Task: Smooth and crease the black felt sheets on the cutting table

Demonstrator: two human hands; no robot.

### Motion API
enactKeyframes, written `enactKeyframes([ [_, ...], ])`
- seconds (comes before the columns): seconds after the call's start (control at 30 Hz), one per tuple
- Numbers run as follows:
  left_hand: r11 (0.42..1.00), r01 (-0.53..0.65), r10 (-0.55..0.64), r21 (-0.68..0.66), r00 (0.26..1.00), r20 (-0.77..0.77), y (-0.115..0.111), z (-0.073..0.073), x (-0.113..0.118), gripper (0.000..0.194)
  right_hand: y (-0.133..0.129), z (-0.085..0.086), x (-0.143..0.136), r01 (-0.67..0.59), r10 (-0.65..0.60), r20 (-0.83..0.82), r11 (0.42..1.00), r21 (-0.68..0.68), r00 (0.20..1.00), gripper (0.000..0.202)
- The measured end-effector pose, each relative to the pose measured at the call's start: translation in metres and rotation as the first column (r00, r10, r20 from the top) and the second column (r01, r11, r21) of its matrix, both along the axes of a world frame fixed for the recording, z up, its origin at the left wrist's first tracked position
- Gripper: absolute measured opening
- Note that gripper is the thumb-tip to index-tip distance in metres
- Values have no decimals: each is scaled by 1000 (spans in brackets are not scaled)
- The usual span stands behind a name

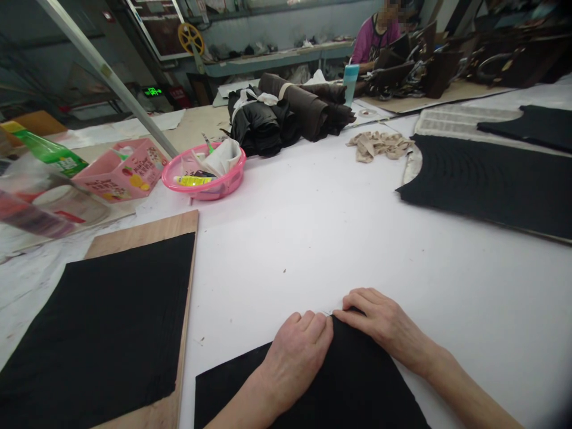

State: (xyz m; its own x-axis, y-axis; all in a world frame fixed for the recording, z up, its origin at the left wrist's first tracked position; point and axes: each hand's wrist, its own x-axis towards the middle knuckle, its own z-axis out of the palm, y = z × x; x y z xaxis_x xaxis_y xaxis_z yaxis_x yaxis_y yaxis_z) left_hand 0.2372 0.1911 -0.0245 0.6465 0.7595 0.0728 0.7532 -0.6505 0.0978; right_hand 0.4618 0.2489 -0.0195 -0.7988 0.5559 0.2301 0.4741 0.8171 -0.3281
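Note:
A black sheet (pixel 348 381) lies on the white tabletop (pixel 277 238) at the bottom centre. My left hand (pixel 301 351) is closed on its far edge, fingers curled down and fingertips hidden. Just to the right, my right hand (pixel 375 319) pinches the same edge near the corner, thumb and fingers pressed together. The two hands are close but apart, with a small light bit showing between them at the edge.
At left, black sheets (pixel 111 322) lie on a wooden board (pixel 138 232). Beyond are a pink basket (pixel 203 190), a pink box (pixel 125 173), dark rolls (pixel 295 107) and a beige cloth (pixel 379 146). Black panels (pixel 491 179) lie at right. A person (pixel 378 36) sits behind.

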Motion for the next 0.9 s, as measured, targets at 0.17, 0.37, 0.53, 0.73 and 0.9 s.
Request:
enactKeyframes([
  [0.17,1000,-8,8,-5,1000,15,1,-4,1,27,0,-2,2,9,-9,-19,1000,-8,1000,21],
  [0.37,999,-11,11,-46,1000,-2,3,-3,-1,29,6,-6,11,16,-17,-78,1000,-18,997,19],
  [0.53,998,6,-6,-61,1000,-8,2,0,-1,39,7,-7,14,28,-28,-75,1000,-3,997,21],
  [0.73,997,19,-21,-69,1000,-20,5,2,-1,41,4,-9,15,20,-21,-62,1000,-16,998,22],
  [0.9,999,29,-29,-17,1000,10,9,0,6,28,4,-12,15,67,-73,-133,996,-50,988,21],
])
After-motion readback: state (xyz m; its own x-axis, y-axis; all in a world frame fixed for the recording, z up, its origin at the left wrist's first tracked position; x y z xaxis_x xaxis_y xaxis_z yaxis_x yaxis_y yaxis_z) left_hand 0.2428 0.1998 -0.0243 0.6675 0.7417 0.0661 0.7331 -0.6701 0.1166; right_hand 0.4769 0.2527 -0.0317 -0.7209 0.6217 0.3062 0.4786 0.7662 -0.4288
